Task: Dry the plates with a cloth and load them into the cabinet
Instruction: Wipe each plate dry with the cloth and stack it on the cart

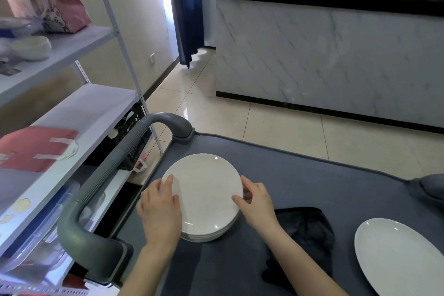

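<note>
Stack of plates (204, 197): plain glossy white, round, shallow, several high, set on the left part of the grey cart (300, 175) deck beside its handle (103, 175). The stack is gripped at the rim from both sides, left hand (161, 209) on the near-left edge with thumb laid on the top plate, right hand (254, 202) on the right edge with fingers curled round it; a dark cloth (305, 230) is bunched just right of the right wrist, a white oval plate (396, 255) further right. A cartoon print is carried by the pink bag (48, 0) on the far-left shelf (79, 38), lettering too blurred to be read.
</note>
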`<control>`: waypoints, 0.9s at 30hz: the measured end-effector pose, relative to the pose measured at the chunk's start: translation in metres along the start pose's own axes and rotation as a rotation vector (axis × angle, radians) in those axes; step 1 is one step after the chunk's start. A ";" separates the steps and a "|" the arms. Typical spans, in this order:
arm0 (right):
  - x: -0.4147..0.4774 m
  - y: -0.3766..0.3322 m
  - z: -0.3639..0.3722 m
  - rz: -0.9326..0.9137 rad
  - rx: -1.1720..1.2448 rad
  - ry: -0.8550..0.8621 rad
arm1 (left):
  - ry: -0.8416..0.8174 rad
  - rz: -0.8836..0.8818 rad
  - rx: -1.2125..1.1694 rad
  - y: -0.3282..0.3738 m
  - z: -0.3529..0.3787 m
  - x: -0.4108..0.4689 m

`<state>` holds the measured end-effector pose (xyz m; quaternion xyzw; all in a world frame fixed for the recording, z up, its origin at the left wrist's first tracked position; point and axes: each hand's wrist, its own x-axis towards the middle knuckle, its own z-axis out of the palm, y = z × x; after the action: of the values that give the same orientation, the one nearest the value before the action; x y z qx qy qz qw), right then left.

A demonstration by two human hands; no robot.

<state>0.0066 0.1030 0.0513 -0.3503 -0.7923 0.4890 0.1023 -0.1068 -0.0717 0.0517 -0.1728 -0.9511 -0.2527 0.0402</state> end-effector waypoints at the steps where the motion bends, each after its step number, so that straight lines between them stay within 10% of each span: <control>1: -0.002 0.003 -0.005 -0.008 0.012 0.003 | -0.005 -0.009 0.031 0.001 -0.002 0.000; 12: -0.046 0.081 -0.139 -0.053 -0.127 0.204 | 0.043 0.329 -0.250 0.110 0.031 -0.058; 27: -0.156 0.232 -0.282 0.341 -0.321 0.536 | -0.850 0.299 -0.386 0.275 0.138 -0.195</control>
<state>0.3693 0.2632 0.0248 -0.6048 -0.7343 0.2591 0.1671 0.1736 0.1595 0.0284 -0.3995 -0.7839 -0.3230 -0.3485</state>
